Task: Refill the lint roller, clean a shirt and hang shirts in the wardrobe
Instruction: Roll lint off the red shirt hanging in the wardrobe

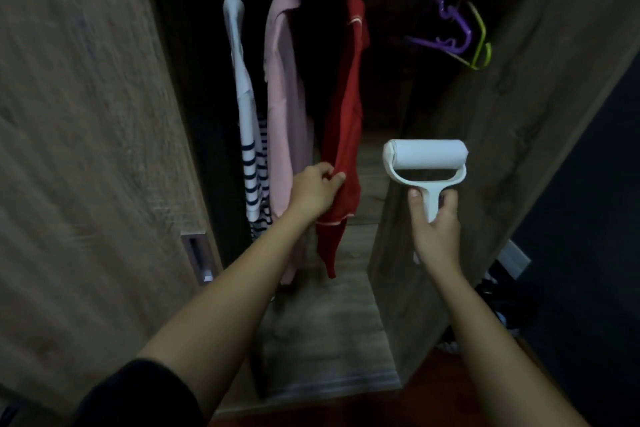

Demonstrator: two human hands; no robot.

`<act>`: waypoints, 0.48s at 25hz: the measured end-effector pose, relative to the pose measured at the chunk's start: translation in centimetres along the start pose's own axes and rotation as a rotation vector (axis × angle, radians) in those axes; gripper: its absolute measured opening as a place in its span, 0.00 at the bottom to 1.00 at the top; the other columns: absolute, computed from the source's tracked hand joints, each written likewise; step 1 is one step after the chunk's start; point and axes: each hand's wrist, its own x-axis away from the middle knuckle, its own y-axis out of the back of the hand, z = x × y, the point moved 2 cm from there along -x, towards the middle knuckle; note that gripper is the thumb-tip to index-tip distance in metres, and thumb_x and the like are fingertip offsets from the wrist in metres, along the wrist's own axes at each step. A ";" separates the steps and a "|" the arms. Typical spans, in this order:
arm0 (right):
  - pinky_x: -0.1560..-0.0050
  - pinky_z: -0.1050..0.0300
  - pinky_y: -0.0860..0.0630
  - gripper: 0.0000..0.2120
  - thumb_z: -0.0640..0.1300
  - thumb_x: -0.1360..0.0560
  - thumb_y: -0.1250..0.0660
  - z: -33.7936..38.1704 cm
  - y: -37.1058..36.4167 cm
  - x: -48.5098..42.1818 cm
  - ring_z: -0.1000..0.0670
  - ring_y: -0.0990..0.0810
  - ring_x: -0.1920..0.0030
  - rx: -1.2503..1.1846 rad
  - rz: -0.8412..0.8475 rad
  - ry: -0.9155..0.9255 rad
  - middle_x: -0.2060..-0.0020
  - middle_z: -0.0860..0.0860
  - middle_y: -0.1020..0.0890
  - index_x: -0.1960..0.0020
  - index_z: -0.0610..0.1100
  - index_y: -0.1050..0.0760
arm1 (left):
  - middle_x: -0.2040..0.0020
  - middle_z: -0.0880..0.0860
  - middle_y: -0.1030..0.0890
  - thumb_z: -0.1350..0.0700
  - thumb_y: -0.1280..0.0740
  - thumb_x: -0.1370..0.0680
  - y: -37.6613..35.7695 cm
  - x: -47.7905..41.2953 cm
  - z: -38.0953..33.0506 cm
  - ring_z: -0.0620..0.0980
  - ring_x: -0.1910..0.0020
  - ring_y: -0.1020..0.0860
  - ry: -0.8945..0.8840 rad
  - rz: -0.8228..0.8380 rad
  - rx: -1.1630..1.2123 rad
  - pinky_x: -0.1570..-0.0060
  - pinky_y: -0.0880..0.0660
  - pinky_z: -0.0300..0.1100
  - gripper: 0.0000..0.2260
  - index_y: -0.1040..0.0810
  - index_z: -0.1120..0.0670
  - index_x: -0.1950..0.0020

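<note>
Just left of the frame's centre, the left hand (317, 191) pinches the near edge of the red shirt (346, 135), thumb and fingers closed on a fold of cloth low on the garment. This looks meant to pull the fabric taut and turn it toward the person, so that a roller has a firm surface to work against instead of a loose drape. To the right of centre, the right hand (434, 222) is wrapped round the short handle of the white lint roller (425, 163). It holds the roller upright with the drum at the top and level, near the shirt but apart from it, which reads as poised for a stroke not yet begun. The drum looks clean and white, which fits a fresh refill, though its surface is too soft in the picture to be sure. The red shirt hangs from a hanger in the dim upper middle of the frame, inside the wardrobe. Just to its left hangs a pink shirt (285, 114), and further left a white garment with dark stripes (247, 149). In the upper right, a purple hanger (450, 35) and a green hanger (481, 45) hang bare, probably spares for shirts to come. Wood-grain doors (86, 114) stand open along both sides of the frame, and the wardrobe floor (329, 322) shows at the lower middle.
</note>
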 end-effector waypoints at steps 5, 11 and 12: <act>0.64 0.58 0.28 0.11 0.42 0.24 0.38 1.2 -4.8 -4.7 0.59 0.26 0.68 -0.142 0.204 0.013 0.63 0.54 0.26 0.45 0.44 0.38 | 0.57 0.62 0.23 0.53 0.35 0.24 7.9 3.5 1.6 0.57 0.57 0.24 -0.100 -0.617 -0.092 0.58 0.35 0.40 0.10 0.20 0.60 0.52; 0.62 0.58 0.24 0.07 0.46 0.21 0.43 6.0 -11.1 -8.3 0.60 0.24 0.70 -0.332 0.363 0.203 0.66 0.55 0.24 0.43 0.47 0.34 | 0.66 0.56 0.23 0.53 0.36 0.22 16.6 3.3 2.2 0.50 0.66 0.25 -0.117 -1.005 -0.227 0.65 0.36 0.39 0.12 0.25 0.60 0.58; 0.62 0.57 0.23 0.09 0.48 0.20 0.44 6.8 -11.8 -8.7 0.60 0.23 0.70 -0.343 0.349 0.232 0.67 0.56 0.24 0.42 0.48 0.33 | 0.70 0.52 0.27 0.52 0.34 0.23 17.2 3.1 2.3 0.42 0.69 0.28 -0.122 -1.025 -0.209 0.68 0.38 0.36 0.12 0.27 0.59 0.61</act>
